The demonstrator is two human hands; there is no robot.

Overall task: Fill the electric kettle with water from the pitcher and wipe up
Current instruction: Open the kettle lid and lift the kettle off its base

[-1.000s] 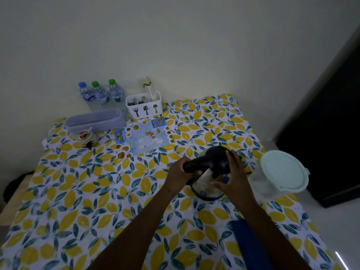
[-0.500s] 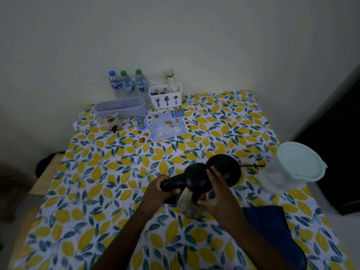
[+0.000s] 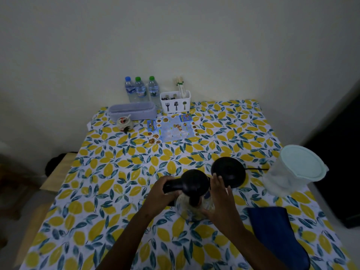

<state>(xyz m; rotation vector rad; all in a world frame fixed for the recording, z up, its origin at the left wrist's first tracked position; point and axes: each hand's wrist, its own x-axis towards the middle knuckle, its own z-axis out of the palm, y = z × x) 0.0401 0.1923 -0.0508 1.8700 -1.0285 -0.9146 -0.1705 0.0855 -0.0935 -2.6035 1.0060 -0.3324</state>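
A glass electric kettle (image 3: 191, 208) with a black lid and black handle stands on the lemon-print tablecloth near me. My left hand (image 3: 158, 195) grips its handle. My right hand (image 3: 219, 201) presses flat against the kettle's glass side. The kettle's round black base (image 3: 228, 170) lies just behind and to the right, its cord running right. A clear plastic pitcher (image 3: 292, 172) with a pale green lid stands at the table's right edge. A dark blue cloth (image 3: 276, 236) lies at the near right.
Along the back wall stand three water bottles (image 3: 140, 90), a white cutlery holder (image 3: 175, 103), a grey lidded box (image 3: 132, 112) and a small ceramic jar (image 3: 124, 123). A blue printed menu (image 3: 171, 130) lies flat. A wooden bench (image 3: 58, 172) sits to the left.
The kettle has come off its black base and now stands in front of it, closer to me. Both hands stayed on it. The view has tilted down.
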